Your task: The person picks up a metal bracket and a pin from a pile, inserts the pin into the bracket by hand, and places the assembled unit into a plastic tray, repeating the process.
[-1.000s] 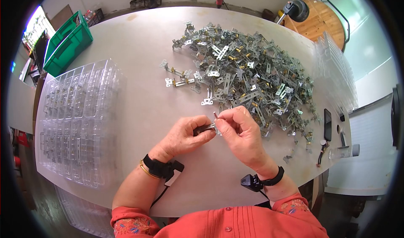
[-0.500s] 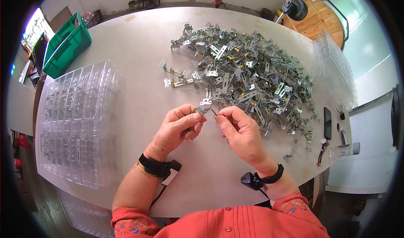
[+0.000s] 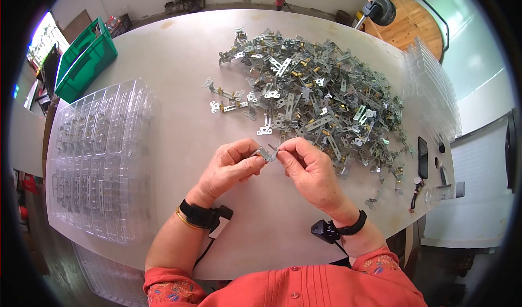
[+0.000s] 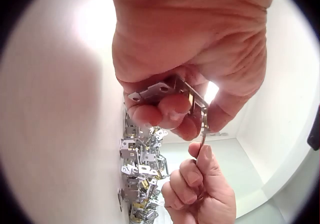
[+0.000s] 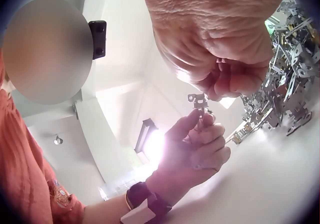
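Observation:
The left hand (image 3: 231, 165) grips a metal bracket (image 4: 155, 91), its fingers curled round the flat plate with holes; brass-coloured bits show at the bracket's frame. The right hand (image 3: 310, 171) faces it from the right and pinches a thin metal piece (image 4: 202, 143) between thumb and forefinger, at the bracket's end. In the right wrist view a flat metal end (image 5: 199, 100) sticks up from the left hand (image 5: 192, 146), close to the right fingertips. Whether the thin piece is joined to the bracket, I cannot tell. Beyond both hands lies a pile of metal brackets (image 3: 315, 89).
Clear plastic trays with metal parts (image 3: 100, 160) stand at the left, a green crate (image 3: 87, 62) behind them. More clear trays (image 3: 432, 92) stand at the right, near a phone (image 3: 423, 157) and a clear bottle (image 3: 443, 192).
Since a second ago the left hand has shifted slightly left and turned, showing more of the bracket. The hands drew apart a little, then the pieces came closer together again.

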`<action>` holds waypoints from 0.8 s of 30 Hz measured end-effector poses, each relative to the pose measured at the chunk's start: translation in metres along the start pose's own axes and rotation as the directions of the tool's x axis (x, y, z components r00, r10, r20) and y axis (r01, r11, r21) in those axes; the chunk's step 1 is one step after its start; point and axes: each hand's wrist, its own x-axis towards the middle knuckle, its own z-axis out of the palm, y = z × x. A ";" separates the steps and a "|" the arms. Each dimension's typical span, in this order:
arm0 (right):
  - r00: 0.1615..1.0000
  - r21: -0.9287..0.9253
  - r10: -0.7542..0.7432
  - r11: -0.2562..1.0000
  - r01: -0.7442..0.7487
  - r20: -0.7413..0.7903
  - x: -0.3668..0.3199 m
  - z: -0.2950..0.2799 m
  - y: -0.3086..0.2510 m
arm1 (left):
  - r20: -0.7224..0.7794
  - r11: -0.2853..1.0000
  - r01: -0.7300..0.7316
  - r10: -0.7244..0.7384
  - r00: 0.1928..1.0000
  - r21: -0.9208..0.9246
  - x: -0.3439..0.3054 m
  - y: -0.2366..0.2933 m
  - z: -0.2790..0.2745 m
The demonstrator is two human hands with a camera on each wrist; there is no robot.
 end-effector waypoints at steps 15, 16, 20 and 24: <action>0.971 0.157 0.183 0.966 -0.207 0.154 0.001 -0.005 -0.008 | 0.051 0.965 -0.039 0.026 0.998 0.258 0.000 -0.002 0.008; 0.971 0.157 0.183 0.966 -0.207 0.155 0.001 -0.004 -0.006 | 0.053 0.963 -0.019 0.005 0.999 0.268 0.000 -0.001 0.008; 0.996 0.066 -0.007 0.998 0.001 0.088 0.001 -0.003 0.006 | 0.049 0.948 -0.024 0.009 0.999 0.319 0.000 0.000 0.010; 0.954 0.033 -0.297 0.954 0.299 -0.045 0.008 0.000 0.018 | 0.054 0.930 -0.080 0.065 0.996 0.360 -0.001 -0.005 0.013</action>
